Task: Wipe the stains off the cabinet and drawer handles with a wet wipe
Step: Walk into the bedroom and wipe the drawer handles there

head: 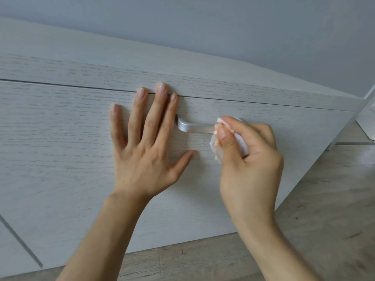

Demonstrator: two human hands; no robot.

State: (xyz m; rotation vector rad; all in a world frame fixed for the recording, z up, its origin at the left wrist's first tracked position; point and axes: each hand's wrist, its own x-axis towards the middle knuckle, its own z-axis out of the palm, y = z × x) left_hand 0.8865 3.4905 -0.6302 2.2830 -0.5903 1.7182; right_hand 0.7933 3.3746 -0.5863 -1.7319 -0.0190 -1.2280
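Handle: a brushed silver metal drawer handle (pixel 191 126) sits on the front of a pale whitewashed wood-grain drawer (pixel 60 138), near its top edge; its left end curves down into the panel, and its right end is hidden behind the wipe and fingers.
Stain: an orange-red smear shows along the lower edge of the handle bar, and a small dark fleck marks the drawer front just above the handle's left end.
Wipe: a crumpled white wet wipe (pixel 241 144), tinged orange where it meets the bar, is pressed against the right part of the handle.
Right hand: the right hand (pixel 251 159) has its fingers curled round the wipe, thumb in front pinching it to the bar, wrist coming up from the lower right.
Left hand: the left hand (pixel 146 142) lies flat on the drawer front with fingers straight and spread, holding nothing; its index finger is just beside the handle's left end, and two fingertips reach the seam above.
Edges: a thin dark seam runs above the drawer under the white cabinet top (pixel 101 63); the cabinet's right corner stands well right of the hands.
Open room: grey wood-look flooring (pixel 324 199) spreads below and to the right; a plain grey wall (pixel 223 27) rises behind.
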